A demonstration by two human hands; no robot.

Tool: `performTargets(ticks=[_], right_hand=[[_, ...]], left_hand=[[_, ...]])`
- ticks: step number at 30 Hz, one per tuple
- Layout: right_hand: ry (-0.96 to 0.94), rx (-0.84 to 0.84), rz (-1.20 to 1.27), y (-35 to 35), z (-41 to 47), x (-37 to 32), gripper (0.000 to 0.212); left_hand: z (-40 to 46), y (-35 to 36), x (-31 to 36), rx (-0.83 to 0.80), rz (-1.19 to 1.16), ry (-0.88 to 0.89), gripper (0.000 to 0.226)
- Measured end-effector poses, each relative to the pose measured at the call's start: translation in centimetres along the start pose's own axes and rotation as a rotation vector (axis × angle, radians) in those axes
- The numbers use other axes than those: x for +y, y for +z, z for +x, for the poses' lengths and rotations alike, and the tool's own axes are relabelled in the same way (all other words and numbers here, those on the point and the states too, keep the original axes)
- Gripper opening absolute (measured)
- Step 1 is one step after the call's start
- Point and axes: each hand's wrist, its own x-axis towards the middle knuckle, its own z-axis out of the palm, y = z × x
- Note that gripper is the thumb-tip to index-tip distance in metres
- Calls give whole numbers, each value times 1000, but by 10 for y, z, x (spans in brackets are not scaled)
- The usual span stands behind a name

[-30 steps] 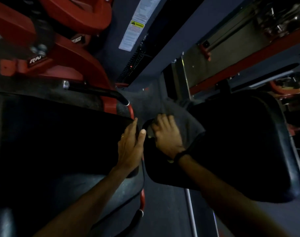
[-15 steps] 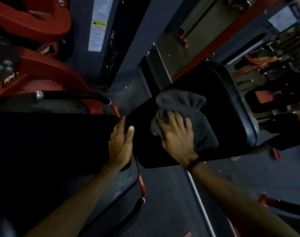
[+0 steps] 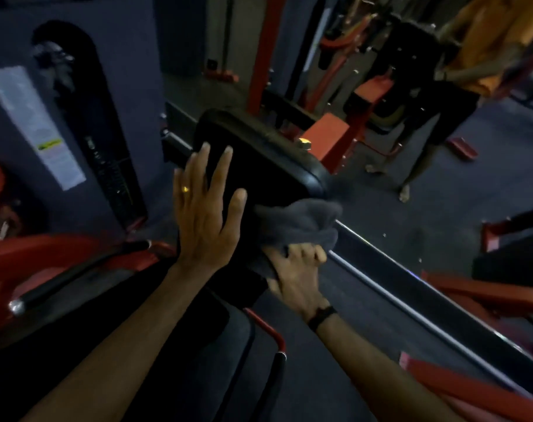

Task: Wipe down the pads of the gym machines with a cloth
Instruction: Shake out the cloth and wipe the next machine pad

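Black pad [image 3: 268, 166] in dim gym, dark floor [image 3: 435, 214], red frames [image 3: 260, 53]

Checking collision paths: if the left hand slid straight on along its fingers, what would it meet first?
The left hand lies flat with straight fingers on the black pad, pointing up and away. Going on, it would probably just cross more pad surface to the far edge; past that, the dark frame bar looks nearest, though depth is unclear.

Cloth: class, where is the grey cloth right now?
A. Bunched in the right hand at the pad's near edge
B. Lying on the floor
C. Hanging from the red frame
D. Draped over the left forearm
A: the right hand grips the bunched cloth against the pad.
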Motion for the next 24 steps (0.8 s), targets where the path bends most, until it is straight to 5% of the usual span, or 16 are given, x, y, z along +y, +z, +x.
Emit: performTargets(ticks=[4,10,18,24], right_hand=[[465,452,222,-17,45,4,73],[846,670,736,22,26,-13,74],[1167,304,960,134,-90,-66,88],[1203,-33,1026,157,-140,-76,91]], left_hand=[[61,10,43,-41,12,354,53],[100,42,60,-230,-66,595,53],[44,92,59,-121,234,894,32],[44,109,50,54,291,967,21]])
